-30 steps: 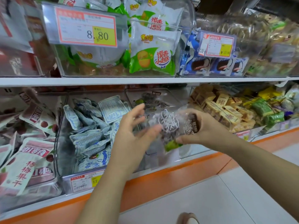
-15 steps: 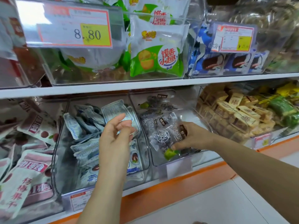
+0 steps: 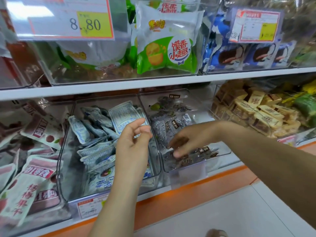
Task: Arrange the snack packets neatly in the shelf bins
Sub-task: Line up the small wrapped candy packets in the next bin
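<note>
The clear bin (image 3: pixel 224 151) of dark packets (image 3: pixel 171 127) sat under a white shelf board (image 3: pixel 153 84). The right hand (image 3: pixel 188 139) reached into the bin's front from the right. Its fingers were bent down onto the packets lying there, with the thumb tip against them. Whether it pinched one could not be told. More dark packets were heaped toward the bin's back.

Just left of the bin, in front of its left wall, the left hand (image 3: pixel 133 144) was raised. Its fingers were loosely curled with a narrow gap to the thumb, and it held nothing.

In the next bin to the left lay a jumble of blue-white packets (image 3: pixel 95 134), and further left were red-white packets (image 3: pixel 39 170). Right of the bin, tan packets (image 3: pixel 261 113) were stacked. Above the bin stood green-white bags (image 3: pixel 167 48), and up to the left a tag (image 3: pixel 82 23) read 8.80.
</note>
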Motion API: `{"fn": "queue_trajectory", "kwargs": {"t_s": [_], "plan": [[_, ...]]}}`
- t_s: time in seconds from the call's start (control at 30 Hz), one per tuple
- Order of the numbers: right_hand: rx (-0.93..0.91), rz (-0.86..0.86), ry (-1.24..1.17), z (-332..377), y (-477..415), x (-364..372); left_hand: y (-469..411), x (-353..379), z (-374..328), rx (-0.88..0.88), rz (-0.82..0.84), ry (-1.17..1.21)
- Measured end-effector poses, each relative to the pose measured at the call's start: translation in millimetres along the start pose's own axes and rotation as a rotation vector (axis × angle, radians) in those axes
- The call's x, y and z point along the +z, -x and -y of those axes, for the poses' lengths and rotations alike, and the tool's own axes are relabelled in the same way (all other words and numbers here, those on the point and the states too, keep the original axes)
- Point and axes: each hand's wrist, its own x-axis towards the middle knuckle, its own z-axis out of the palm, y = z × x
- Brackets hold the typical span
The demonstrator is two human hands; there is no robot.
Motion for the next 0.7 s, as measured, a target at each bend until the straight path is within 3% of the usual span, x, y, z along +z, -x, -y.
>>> {"fn": "queue_trajectory", "kwargs": {"t_s": [0.17, 0.27, 0.33, 0.43, 0.5, 0.57, 0.7], "plan": [[0.051, -0.179, 0.073, -1, -13, 31, 0, 1, 3, 0.000, 0.019, -0.049], [0.043, -0.335, -0.059, -1, 1, 31, 3, 2, 6, 0.027, 0.036, -0.105], [-0.006, -0.603, -0.283, -4, 27, 34, 7, 1, 5, 0.069, 0.058, -0.150], [-0.050, -1.158, -0.701, -11, 68, 69, 15, 3, 0, 0.131, 0.087, -0.232], [-0.001, -1.384, -0.885, -17, 82, 95, 19, 9, -4, 0.169, 0.121, -0.295], [0.088, -1.426, -0.955, -28, 86, 109, 20, 22, -9, 0.234, 0.193, -0.356], [0.117, -1.307, -0.962, -46, 87, 107, 2, 59, -16, 0.313, 0.501, -0.652]]}}
